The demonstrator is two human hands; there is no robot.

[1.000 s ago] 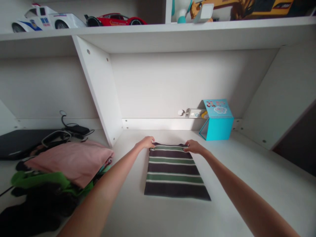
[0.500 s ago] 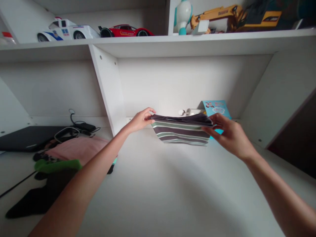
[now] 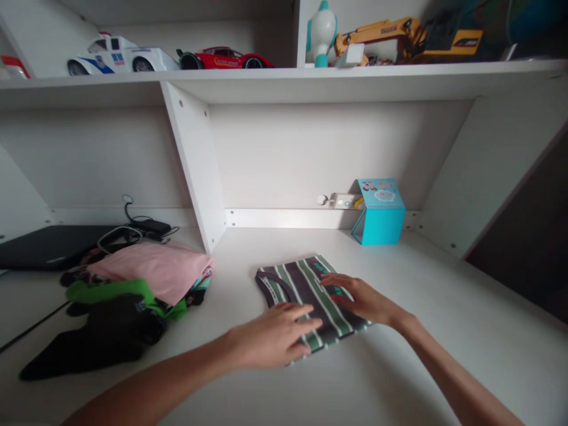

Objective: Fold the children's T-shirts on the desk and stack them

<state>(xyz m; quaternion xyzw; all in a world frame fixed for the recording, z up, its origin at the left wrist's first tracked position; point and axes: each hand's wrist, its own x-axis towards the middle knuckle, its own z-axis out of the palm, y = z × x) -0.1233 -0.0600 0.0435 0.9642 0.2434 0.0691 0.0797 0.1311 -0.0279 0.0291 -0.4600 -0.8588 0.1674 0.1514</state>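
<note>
A folded striped shirt [image 3: 306, 284], dark grey, green and white, lies flat on the white desk, turned at an angle. Its collar is at the left corner, and teal lettering shows near the far right side. My left hand [image 3: 277, 332] is over the near left part of the shirt, fingers spread. Over the right part rests my right hand [image 3: 357, 299], its fingers stretched out across the lettering. Both palms face down, and neither hand grips the cloth. Whether each fingertip presses on the fabric is hard to tell.
Left of the shirt lie a pink folded garment [image 3: 153, 266], a green and black cloth item [image 3: 106, 325] and a black laptop [image 3: 53, 248]. A blue desk calendar [image 3: 382, 222] stands behind, beside a power strip [image 3: 346, 201]. Toy vehicles, including a red car [image 3: 226, 58], line the shelf above.
The folded shirt has come down from mid-air onto the desk and now lies face up, collar leftward. Both hands have let go of its edges and moved nearer, over its top.
</note>
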